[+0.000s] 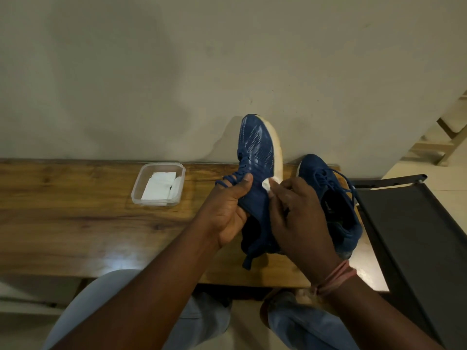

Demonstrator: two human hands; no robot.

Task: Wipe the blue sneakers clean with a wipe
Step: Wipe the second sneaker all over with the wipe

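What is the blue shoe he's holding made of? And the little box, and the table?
The held sneaker looks like knit mesh fabric, with tiny holes showing, and a pale, probably foam, sole. The box seems clear plastic, since you see through its walls. The table looks like glossy varnished wood with visible grain.

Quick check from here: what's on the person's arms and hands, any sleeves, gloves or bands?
No gloves and no sleeves in view on either forearm. The left hand wears nothing. The right hand has a pinkish thread band wound several times around its wrist and knotted.
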